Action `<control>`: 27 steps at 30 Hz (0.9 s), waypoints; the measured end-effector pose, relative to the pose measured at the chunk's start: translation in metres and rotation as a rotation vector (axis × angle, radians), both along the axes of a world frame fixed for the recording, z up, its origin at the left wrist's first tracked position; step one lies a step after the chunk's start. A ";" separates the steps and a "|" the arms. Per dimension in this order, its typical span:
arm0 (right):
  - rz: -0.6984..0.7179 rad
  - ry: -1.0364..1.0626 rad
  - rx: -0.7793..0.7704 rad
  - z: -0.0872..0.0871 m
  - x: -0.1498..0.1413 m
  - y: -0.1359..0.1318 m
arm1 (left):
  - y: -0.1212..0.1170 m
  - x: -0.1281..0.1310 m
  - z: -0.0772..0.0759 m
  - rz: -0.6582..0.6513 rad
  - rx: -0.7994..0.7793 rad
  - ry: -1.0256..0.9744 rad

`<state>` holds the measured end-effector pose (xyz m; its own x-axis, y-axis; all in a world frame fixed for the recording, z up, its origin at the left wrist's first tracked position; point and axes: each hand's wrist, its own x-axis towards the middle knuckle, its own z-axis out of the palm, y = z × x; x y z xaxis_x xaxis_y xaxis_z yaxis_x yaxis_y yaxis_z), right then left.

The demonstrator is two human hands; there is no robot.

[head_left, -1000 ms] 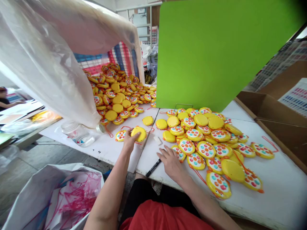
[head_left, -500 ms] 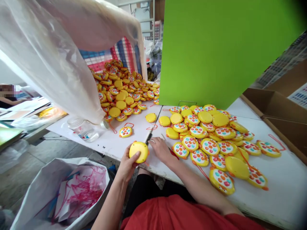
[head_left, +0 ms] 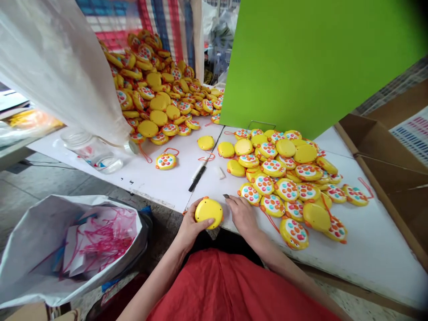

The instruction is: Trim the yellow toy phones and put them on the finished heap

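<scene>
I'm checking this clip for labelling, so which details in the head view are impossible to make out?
- Front of the yellow toy in the left hand: turned away, only its plain back shows.
- Small dark thing at the fingertips of the right hand: too small to identify.
- Bottom of the toy heap: covered by the clear plastic bag.
- Inside of the cardboard box: cut off by the right edge.

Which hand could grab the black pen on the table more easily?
Probably the right hand. It lies on the white table holding only a small dark bit, with the pen just ahead of it. The left hand is busy gripping a yellow toy at the table edge.
</scene>
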<state>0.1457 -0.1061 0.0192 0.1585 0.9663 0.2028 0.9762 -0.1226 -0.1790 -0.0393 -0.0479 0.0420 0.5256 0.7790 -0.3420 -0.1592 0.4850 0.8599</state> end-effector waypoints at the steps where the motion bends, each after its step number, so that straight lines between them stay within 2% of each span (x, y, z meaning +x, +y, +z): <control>1: -0.018 0.040 -0.027 0.005 0.003 -0.001 | -0.001 -0.003 0.000 -0.015 0.017 0.015; 6: -0.084 0.341 -0.204 0.025 0.012 0.000 | -0.003 -0.009 -0.003 -0.059 0.082 0.091; 9: -0.069 0.446 -0.305 0.028 0.015 0.001 | -0.001 -0.009 -0.004 -0.086 0.113 0.125; 11: -0.039 0.457 -0.312 0.025 0.016 0.000 | 0.002 -0.009 -0.003 -0.123 0.141 0.131; 14: 0.013 0.461 -0.231 0.025 0.018 -0.004 | 0.003 -0.009 -0.002 -0.134 0.131 0.138; 17: 0.036 0.510 -0.052 0.036 0.016 -0.012 | -0.001 -0.009 -0.002 -0.102 0.014 0.106; 19: 0.114 0.557 0.033 0.046 0.012 -0.016 | -0.005 -0.007 -0.002 -0.061 -0.033 0.083; 22: 0.266 0.597 0.045 0.053 0.005 -0.018 | -0.011 -0.006 -0.002 -0.010 -0.016 0.102; 24: 0.250 0.579 0.070 0.049 0.004 -0.015 | -0.013 -0.006 -0.003 -0.055 0.030 0.110; 27: 0.113 0.495 0.177 0.038 0.003 -0.006 | -0.014 -0.008 -0.004 -0.092 0.174 0.155</control>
